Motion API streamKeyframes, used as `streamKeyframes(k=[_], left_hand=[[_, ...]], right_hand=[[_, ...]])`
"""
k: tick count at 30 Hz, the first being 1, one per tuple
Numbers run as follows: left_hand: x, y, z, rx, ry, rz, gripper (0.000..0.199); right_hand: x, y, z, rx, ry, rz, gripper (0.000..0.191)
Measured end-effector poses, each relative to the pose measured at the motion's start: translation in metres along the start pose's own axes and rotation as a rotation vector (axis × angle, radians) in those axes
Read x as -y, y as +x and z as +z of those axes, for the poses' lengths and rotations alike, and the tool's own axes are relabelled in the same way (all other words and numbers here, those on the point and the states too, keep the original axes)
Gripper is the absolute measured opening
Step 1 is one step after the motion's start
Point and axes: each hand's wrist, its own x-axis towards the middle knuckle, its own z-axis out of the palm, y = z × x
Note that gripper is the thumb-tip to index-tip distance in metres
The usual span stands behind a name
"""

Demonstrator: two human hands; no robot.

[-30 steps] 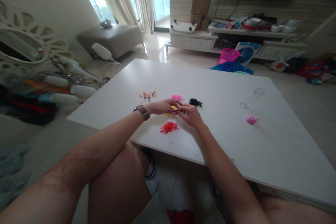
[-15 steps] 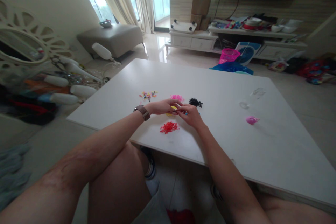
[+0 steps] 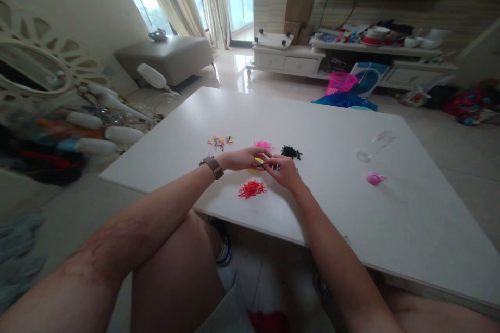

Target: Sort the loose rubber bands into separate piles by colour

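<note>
Clock positions are taken from the two hands, with twelve pointing away from the person. The left hand point(image 3: 250, 157), with a brown-strapped wristwatch point(image 3: 213, 166) at its wrist, and the right hand point(image 3: 284, 169) meet fingertip to fingertip above the smooth white table point(image 3: 320, 208). Both are grasping, thumb and fingers pinched on a small dark strand point(image 3: 261, 165) between them; it is probably a loop band, though too small here to confirm.

Directly below lies a pile of yellow bands point(image 3: 253, 170), partly covered by the hands. Small bright-blue pieces point(image 3: 278, 168) show beside the right hand, partly hidden by it. At twelve o'clock, close by, is a heap of pink bands point(image 3: 264, 145); at two, a heap of black bands point(image 3: 290, 152); at seven, a loose heap of red bands point(image 3: 252, 189); at ten, a scatter of multicoloured bands point(image 3: 219, 141).

Well apart at three o'clock rests a rounded pinkish-purple object point(image 3: 375, 179), with a clear, transparent article point(image 3: 385, 138) just beyond it.
</note>
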Motion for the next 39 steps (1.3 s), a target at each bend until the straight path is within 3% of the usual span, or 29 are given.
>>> streamKeyframes(k=[13, 16, 18, 20, 23, 27, 31, 34, 36, 39], left_hand=[[-0.001, 0.0, 0.002, -0.012, 0.002, 0.021, 0.039], [-0.002, -0.002, 0.001, -0.035, -0.024, 0.016, 0.041], [-0.004, -0.005, 0.0, -0.052, -0.029, 0.014, 0.043], [-0.007, -0.007, 0.0, -0.061, -0.022, 0.021, 0.042], [-0.012, -0.011, 0.001, -0.076, -0.015, 0.025, 0.039], [-0.021, -0.015, 0.001, -0.145, -0.039, 0.042, 0.035], [-0.034, -0.023, -0.017, -0.352, -0.042, 0.177, 0.034], [-0.039, -0.033, -0.042, -0.689, 0.044, 0.248, 0.038], [-0.037, -0.04, -0.06, -0.884, 0.141, 0.225, 0.036], [-0.028, -0.049, -0.08, -1.046, 0.282, 0.127, 0.032]], right_hand=[[-0.002, 0.001, -0.004, -0.024, -0.052, 0.07, 0.012], [-0.011, 0.002, -0.018, -0.179, -0.158, 0.231, 0.013], [-0.019, 0.001, -0.03, -0.337, -0.29, 0.444, 0.017], [-0.028, 0.0, -0.041, -0.412, -0.403, 0.624, 0.017], [-0.037, -0.003, -0.05, -0.409, -0.494, 0.764, 0.016], [-0.04, -0.005, -0.05, -0.321, -0.542, 0.809, 0.016], [-0.04, -0.004, -0.047, -0.298, -0.545, 0.83, 0.015], [-0.041, -0.004, -0.047, -0.284, -0.532, 0.814, 0.015], [-0.04, -0.004, -0.047, -0.296, -0.52, 0.804, 0.014], [-0.039, -0.003, -0.046, -0.316, -0.502, 0.79, 0.013]])
